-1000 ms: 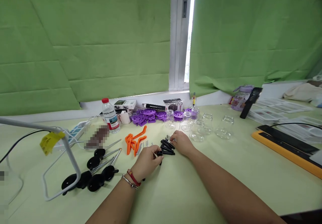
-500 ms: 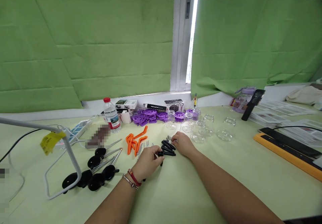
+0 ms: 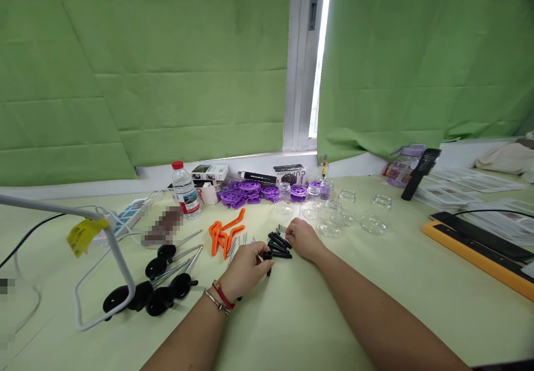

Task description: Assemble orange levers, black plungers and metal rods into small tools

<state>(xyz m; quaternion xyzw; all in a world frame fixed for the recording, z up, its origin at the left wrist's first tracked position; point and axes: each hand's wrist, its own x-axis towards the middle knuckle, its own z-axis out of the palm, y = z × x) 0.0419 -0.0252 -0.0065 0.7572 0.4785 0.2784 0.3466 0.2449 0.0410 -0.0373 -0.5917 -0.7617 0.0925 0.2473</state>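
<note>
My left hand (image 3: pixel 247 269), with a red band and a metal bracelet at the wrist, is closed around a black plastic tube piece (image 3: pixel 267 256). Part of that piece is hidden by the fingers. Just right of it lies a pile of black tubes (image 3: pixel 278 243). My right hand (image 3: pixel 305 238) rests on the table beyond the pile, its fingertips bunched together at some small metal springs (image 3: pixel 282 228). What is between those fingertips is hidden. Thin silver rods (image 3: pixel 233 247) and orange plastic handles (image 3: pixel 224 232) lie left of my left hand.
Black discs with metal rods (image 3: pixel 161 298) lie left, near a white lamp stand (image 3: pixel 125 271). Behind are a water bottle (image 3: pixel 185 191), purple plastic parts (image 3: pixel 248 188) and small boxes (image 3: pixel 290 174). Clear glass jars (image 3: pixel 374 215) stand right, before an orange-and-black paper trimmer (image 3: pixel 475 257).
Almost nothing differs. Both hands stay at the same spots, and the whole view shifts very slightly.
</note>
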